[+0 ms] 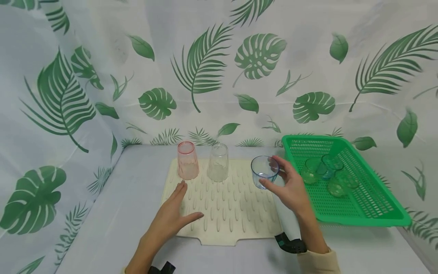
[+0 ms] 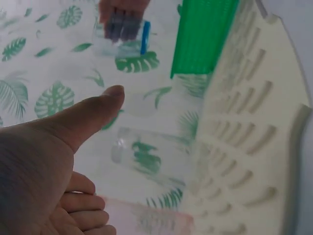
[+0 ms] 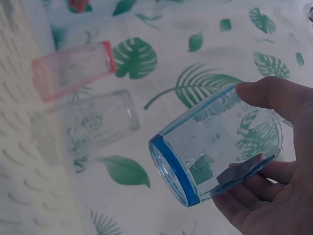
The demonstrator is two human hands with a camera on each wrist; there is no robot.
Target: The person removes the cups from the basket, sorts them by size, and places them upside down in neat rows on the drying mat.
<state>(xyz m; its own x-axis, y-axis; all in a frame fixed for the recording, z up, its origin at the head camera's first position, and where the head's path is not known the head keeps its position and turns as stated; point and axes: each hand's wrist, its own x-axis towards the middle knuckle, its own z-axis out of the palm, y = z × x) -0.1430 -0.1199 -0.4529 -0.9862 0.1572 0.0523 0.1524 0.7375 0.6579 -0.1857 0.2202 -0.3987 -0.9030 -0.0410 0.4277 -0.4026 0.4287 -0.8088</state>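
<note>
My right hand (image 1: 292, 186) holds a clear drinking glass with a blue tint (image 1: 265, 171) above the right part of a cream drying mat (image 1: 222, 213). Fingers and thumb grip the glass near its rim, and its thick blue base (image 3: 176, 171) points down towards the mat. My left hand (image 1: 172, 215) hovers over the mat's left side with fingers extended and thumb spread, holding nothing. Just beyond its fingertips stands a pink-tinted glass (image 1: 188, 161), narrower end up. Beside that, a clear glass (image 1: 218, 163) stands on the mat's back part.
A green plastic basket (image 1: 362, 213) stands right of the mat, with several green and blue tinted glasses (image 1: 337, 182) inside. A white table (image 1: 119, 213) surrounds the mat. Behind it hangs a leaf-patterned white sheet (image 1: 212, 121).
</note>
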